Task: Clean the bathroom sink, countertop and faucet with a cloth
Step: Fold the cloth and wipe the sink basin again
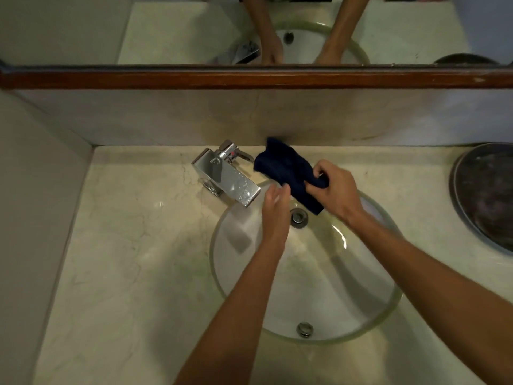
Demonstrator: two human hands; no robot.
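Marble countertop [125, 273]: chrome faucet [226, 177], inset sink [385, 309], dark basin [484, 194] right.

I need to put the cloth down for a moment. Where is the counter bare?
Bare countertop lies left of the sink, running toward the left wall. Crowded: around the faucet, and far right by the dark round basin.

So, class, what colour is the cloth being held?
Dark navy blue cloth, seen best in the head view.
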